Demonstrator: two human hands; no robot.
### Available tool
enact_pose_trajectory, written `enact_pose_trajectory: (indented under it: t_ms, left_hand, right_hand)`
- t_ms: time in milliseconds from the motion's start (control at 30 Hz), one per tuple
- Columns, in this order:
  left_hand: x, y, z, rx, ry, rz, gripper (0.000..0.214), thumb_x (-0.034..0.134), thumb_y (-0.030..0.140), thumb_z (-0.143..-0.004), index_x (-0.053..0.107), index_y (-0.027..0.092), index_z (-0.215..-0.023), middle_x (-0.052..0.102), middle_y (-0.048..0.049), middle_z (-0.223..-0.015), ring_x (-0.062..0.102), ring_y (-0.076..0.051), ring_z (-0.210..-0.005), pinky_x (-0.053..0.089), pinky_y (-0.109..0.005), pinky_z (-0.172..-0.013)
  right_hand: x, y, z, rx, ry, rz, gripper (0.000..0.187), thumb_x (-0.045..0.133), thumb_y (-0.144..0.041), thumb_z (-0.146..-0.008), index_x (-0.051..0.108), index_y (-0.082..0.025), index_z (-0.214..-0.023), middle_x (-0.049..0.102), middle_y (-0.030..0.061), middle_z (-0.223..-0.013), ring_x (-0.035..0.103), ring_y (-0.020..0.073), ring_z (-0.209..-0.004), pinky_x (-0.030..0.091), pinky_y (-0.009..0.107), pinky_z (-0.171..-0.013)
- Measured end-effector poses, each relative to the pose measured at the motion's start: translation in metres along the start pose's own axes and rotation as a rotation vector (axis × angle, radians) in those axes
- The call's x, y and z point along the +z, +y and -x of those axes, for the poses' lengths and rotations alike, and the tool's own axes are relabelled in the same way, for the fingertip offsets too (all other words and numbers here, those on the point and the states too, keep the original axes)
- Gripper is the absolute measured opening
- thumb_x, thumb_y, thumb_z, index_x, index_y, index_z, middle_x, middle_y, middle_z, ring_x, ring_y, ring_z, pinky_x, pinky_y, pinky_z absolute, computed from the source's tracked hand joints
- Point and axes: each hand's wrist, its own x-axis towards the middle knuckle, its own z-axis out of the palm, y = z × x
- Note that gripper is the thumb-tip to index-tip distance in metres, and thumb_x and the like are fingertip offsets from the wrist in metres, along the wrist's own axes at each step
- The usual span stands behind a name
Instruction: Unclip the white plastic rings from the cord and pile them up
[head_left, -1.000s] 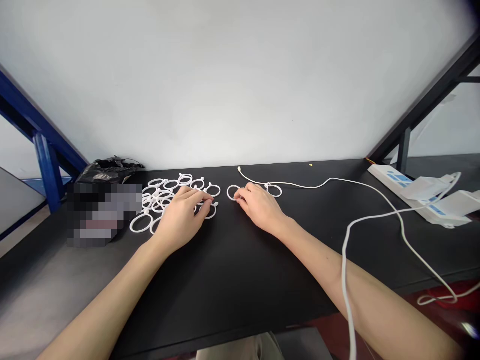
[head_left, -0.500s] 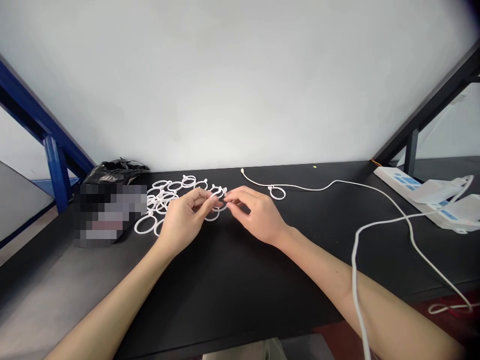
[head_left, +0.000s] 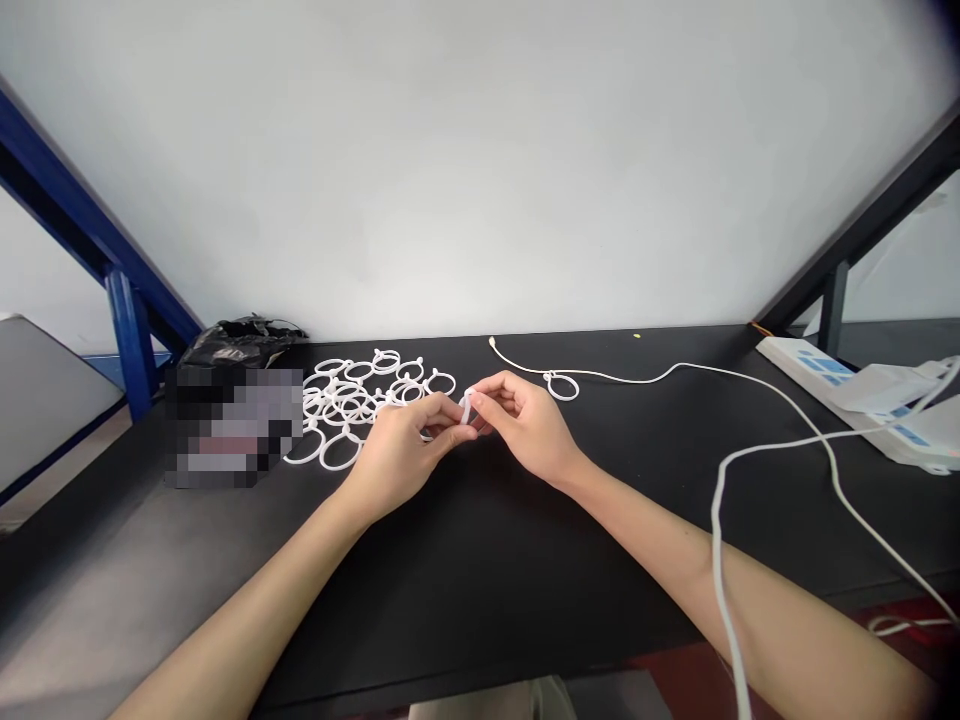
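Observation:
My left hand (head_left: pixel 401 452) and my right hand (head_left: pixel 525 422) meet above the black table (head_left: pixel 480 560), both pinching one white plastic ring (head_left: pixel 466 408) held upright between their fingertips. A pile of several white rings (head_left: pixel 352 400) lies on the table just left of my left hand. A single white ring (head_left: pixel 562 385) rests threaded on a thin white cord (head_left: pixel 637 377) to the right of my right hand.
A black plastic bag (head_left: pixel 236 343) and a blurred box (head_left: pixel 232 425) sit at the left. A white power strip (head_left: pixel 862 400) with adapters lies at the far right. A thicker white cable (head_left: pixel 750 450) loops over my right forearm. Blue and black frame posts flank the table.
Both hands lifted from the table and came together. They went from resting on rings to pinching one ring between them, nearer to me than before.

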Motion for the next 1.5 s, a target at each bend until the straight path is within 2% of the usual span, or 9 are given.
enact_pose_trajectory:
  t_ms: [167,367,867,967,1067,1133,1233,1367,1500]
  left_hand:
    - [0.0,-0.002,0.0,-0.029,0.093,0.001,0.024,0.058,0.044,-0.091,0.066,0.023,-0.093,0.071,0.0014,-0.077,0.063,-0.014,-0.068,0.048,-0.025,-0.064]
    - [0.003,-0.006,-0.001,-0.089,0.097,0.134,0.032,0.057,0.05,-0.09,0.067,0.021,-0.1,0.072,-0.0022,-0.082,0.067,-0.017,-0.071,0.053,-0.029,-0.068]
    - [0.005,-0.004,0.003,0.038,0.181,-0.058,0.02,0.059,0.039,-0.091,0.067,0.023,-0.083,0.069,0.0016,-0.074,0.058,-0.013,-0.063,0.046,-0.025,-0.06]
    - [0.004,-0.002,0.003,0.105,0.207,-0.084,0.02,0.055,0.039,-0.093,0.066,0.023,-0.09,0.071,-0.0024,-0.091,0.063,-0.017,-0.08,0.051,-0.028,-0.069]
    - [0.003,0.001,0.003,0.184,0.138,-0.043,0.023,0.054,0.037,-0.092,0.061,0.023,-0.108,0.066,-0.0074,-0.119,0.061,-0.023,-0.109,0.053,-0.035,-0.087]
    - [0.003,0.0,0.003,0.161,0.085,-0.027,0.026,0.055,0.037,-0.091,0.058,0.023,-0.113,0.066,-0.0071,-0.119,0.062,-0.022,-0.107,0.052,-0.035,-0.089]
    - [0.001,-0.004,0.001,0.052,0.127,-0.091,0.022,0.055,0.039,-0.092,0.06,0.024,-0.106,0.071,-0.0039,-0.104,0.065,-0.018,-0.086,0.052,-0.032,-0.08]
    - [-0.01,-0.018,-0.005,-0.014,0.291,-0.285,0.021,0.054,0.039,-0.091,0.062,0.024,-0.104,0.071,-0.0039,-0.103,0.062,-0.018,-0.075,0.05,-0.031,-0.073]
    - [-0.028,-0.037,-0.012,0.023,0.486,-0.481,0.023,0.051,0.038,-0.093,0.064,0.023,-0.104,0.069,-0.0064,-0.097,0.061,-0.022,-0.079,0.049,-0.036,-0.081]
  right_hand:
    - [-0.001,-0.004,0.001,0.006,-0.004,0.024,0.027,0.066,-0.045,-0.087,0.067,-0.018,-0.093,0.073,0.0037,-0.089,0.07,0.0152,-0.077,0.059,0.029,-0.071]
    - [0.0,-0.003,0.002,-0.068,-0.013,0.065,0.02,0.064,-0.039,-0.089,0.071,-0.02,-0.094,0.073,0.002,-0.088,0.069,0.0141,-0.074,0.059,0.03,-0.072]
    - [0.002,-0.008,0.005,-0.093,0.039,0.214,0.012,0.061,-0.023,-0.09,0.068,-0.02,-0.081,0.067,-0.0031,-0.066,0.065,0.0115,-0.061,0.05,0.024,-0.062]
    - [0.002,-0.005,0.005,-0.056,0.039,0.11,0.014,0.063,-0.032,-0.09,0.068,-0.02,-0.086,0.07,-0.0013,-0.075,0.066,0.012,-0.064,0.053,0.026,-0.065]
    - [0.002,-0.003,0.004,-0.051,0.035,0.007,0.021,0.065,-0.041,-0.089,0.067,-0.021,-0.09,0.071,0.0004,-0.085,0.065,0.0125,-0.069,0.055,0.027,-0.068]
    - [0.002,-0.003,0.002,-0.068,0.023,0.027,0.024,0.065,-0.045,-0.088,0.067,-0.021,-0.089,0.07,0.0003,-0.083,0.064,0.0129,-0.069,0.054,0.027,-0.067]
    - [-0.003,-0.001,-0.002,-0.12,0.026,0.199,0.025,0.063,-0.047,-0.089,0.068,-0.022,-0.088,0.071,0.0002,-0.082,0.063,0.0135,-0.071,0.052,0.028,-0.068]
    - [-0.024,0.006,-0.013,-0.151,0.165,0.627,0.024,0.054,-0.039,-0.095,0.067,-0.022,-0.086,0.07,0.0026,-0.087,0.063,0.0164,-0.077,0.05,0.031,-0.071]
    - [-0.051,0.015,-0.021,-0.026,0.228,1.138,0.021,0.058,-0.037,-0.091,0.069,-0.019,-0.089,0.067,0.0125,-0.099,0.059,0.0305,-0.099,0.049,0.044,-0.081]
